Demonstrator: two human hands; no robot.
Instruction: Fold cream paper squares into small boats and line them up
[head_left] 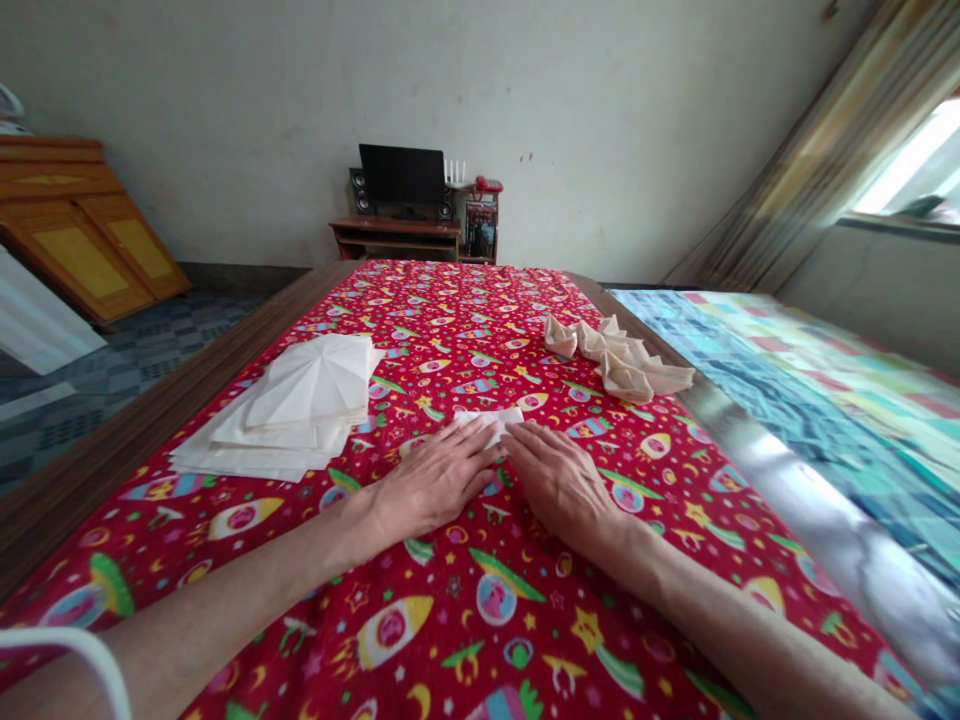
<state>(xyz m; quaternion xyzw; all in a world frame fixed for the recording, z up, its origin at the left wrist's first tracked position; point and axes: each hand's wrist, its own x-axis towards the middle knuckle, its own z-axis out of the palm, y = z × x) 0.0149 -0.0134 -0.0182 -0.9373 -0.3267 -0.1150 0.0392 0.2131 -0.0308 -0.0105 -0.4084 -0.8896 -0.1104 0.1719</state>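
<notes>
A small piece of folded white paper (489, 416) lies on the red cloth in front of me. My left hand (439, 475) rests on its left side, fingers stretched out and lying flat. On the right side, my right hand (561, 482) presses down with its fingers extended close together; its thumb is hidden. Further left sits a stack of creased white paper sheets (311, 385), fanned out at the bottom. Several folded paper boat-like shapes (626, 375) are grouped at the right edge of the cloth, apart from my hands.
A red patterned cloth (390, 620) covers the dark wooden table (97, 500). Beyond its far end stands a desk (397, 228) with a monitor (402, 176). To the right is a bed (825, 400), to the left a wooden cabinet (90, 240). A white curved bar (82, 645) shows at lower left.
</notes>
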